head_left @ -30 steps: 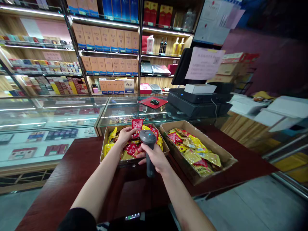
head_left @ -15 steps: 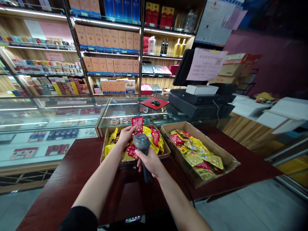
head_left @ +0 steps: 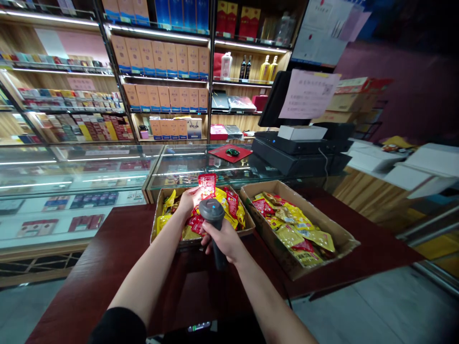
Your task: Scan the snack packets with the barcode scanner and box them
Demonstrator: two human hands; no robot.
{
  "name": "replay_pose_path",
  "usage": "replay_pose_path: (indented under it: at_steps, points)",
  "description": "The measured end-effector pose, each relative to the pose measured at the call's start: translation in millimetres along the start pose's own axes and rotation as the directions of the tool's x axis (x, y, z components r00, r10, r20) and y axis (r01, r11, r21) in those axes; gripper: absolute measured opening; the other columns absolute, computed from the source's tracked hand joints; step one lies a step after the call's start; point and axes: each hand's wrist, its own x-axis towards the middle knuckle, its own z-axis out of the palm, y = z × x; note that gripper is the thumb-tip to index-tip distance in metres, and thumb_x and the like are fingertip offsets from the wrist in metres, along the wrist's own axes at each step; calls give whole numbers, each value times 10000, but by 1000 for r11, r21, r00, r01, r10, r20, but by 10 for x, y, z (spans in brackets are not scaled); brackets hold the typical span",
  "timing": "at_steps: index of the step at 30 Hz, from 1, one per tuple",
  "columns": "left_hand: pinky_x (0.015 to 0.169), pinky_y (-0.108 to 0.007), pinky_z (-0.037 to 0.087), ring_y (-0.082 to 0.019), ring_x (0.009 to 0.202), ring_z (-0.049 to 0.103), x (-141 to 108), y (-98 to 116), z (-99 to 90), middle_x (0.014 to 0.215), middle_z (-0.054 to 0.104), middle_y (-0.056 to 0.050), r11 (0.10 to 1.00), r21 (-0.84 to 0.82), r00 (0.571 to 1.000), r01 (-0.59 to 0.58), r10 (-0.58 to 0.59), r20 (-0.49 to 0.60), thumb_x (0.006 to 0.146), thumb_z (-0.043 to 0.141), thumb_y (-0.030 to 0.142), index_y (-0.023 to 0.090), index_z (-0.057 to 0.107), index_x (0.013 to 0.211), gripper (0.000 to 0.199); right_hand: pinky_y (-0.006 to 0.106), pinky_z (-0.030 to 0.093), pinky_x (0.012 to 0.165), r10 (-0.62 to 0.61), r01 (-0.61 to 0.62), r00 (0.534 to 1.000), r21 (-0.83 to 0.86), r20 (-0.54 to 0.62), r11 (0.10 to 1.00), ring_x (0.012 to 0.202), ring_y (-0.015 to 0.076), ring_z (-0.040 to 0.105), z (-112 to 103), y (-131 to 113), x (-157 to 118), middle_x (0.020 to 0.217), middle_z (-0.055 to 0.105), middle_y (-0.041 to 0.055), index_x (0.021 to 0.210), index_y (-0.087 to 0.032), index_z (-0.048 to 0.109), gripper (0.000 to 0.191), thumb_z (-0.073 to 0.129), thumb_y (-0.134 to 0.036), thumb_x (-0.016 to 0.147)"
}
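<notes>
Between the fingers of my left hand is a small red snack packet, held upright above the left cardboard box. My right hand is wrapped round the handle of a dark grey barcode scanner, whose head faces away from me toward the packet. Bright light falls on the packet and on my left fingertips. Under my hands, the left box holds red and yellow snack packets, partly hidden by my hands and the scanner.
A second cardboard box of mixed packets stands to the right on the dark red table. Beyond lie a glass counter, a mouse on a red mat, and a monitor with a paper notice. Stocked shelves line the back.
The red packet has shifted slightly right and is now lit brightly, as are my left fingertips. My right hand holds the scanner in nearly the same place.
</notes>
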Motion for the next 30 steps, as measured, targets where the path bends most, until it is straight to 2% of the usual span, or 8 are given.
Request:
replay_pose_path:
  at_steps: [3, 5, 7, 9, 11, 15, 25, 30]
  points:
    - [596, -278, 541, -159, 629, 653, -12, 2, -12, 822, 707, -54, 997, 80, 999, -17, 13, 50, 696, 740, 398, 129, 699, 1013, 418, 275, 566, 570, -66, 78, 992, 114, -103, 990, 731, 168, 664, -133, -71, 189, 840, 687, 34, 889, -175, 629, 272, 710, -279, 651]
    - [597, -277, 555, -148, 621, 648, -22, 10, -15, 807, 699, -41, 996, 88, 1000, 3, -6, 31, 682, 751, 394, 133, 705, 970, 391, 266, 559, 701, -81, 111, 975, 140, -206, 984, 760, 149, 657, -275, -172, 365, 804, 692, 10, 865, -183, 657, 226, 691, -208, 643]
    - [615, -282, 571, -145, 636, 650, -35, 23, -10, 809, 696, -43, 997, 75, 1000, 27, -27, -1, 672, 762, 373, 124, 705, 937, 368, 245, 546, 703, -18, 68, 963, 176, -269, 982, 716, 137, 648, -434, -306, 549, 735, 682, 1, 853, -180, 670, 209, 655, -168, 645]
    - [617, -287, 581, -147, 649, 653, -52, 42, 2, 811, 694, -50, 997, 58, 999, 46, -45, -9, 672, 765, 354, 117, 702, 924, 352, 251, 546, 665, 67, -14, 975, 246, -210, 969, 695, 151, 648, -584, -442, 713, 702, 676, 24, 876, -162, 670, 220, 601, -161, 667]
    - [595, -283, 584, -150, 648, 654, -73, 65, 18, 804, 691, -59, 997, 51, 998, 60, -60, -6, 677, 766, 341, 112, 698, 909, 334, 288, 554, 671, 167, -138, 984, 339, -58, 930, 721, 177, 662, -705, -539, 848, 738, 688, 65, 912, -140, 660, 244, 542, -191, 705]
    - [539, -259, 577, -133, 595, 643, -108, 105, 35, 758, 678, -61, 993, 75, 995, 95, -94, -20, 682, 771, 338, 109, 684, 859, 302, 371, 558, 738, 245, -281, 960, 439, 137, 853, 785, 219, 678, -841, -545, 1034, 819, 695, 122, 964, -115, 631, 313, 462, -240, 732]
    - [514, -278, 571, -136, 555, 636, -91, 115, 1, 691, 649, -30, 961, 139, 970, 240, -230, -81, 595, 833, 319, 140, 631, 851, 373, 360, 565, 716, 312, -343, 939, 385, 144, 857, 725, 205, 665, -917, -401, 1184, 713, 659, 88, 842, -165, 604, 220, 460, -290, 733]
    - [519, -276, 567, -118, 535, 611, -91, 215, 132, 707, 647, -28, 929, 256, 963, 268, -260, -65, 551, 850, 318, 141, 628, 781, 365, 367, 563, 742, 316, -357, 934, 447, 167, 820, 718, 199, 670, -999, -457, 1122, 687, 650, 83, 808, -157, 585, 152, 474, -231, 737]
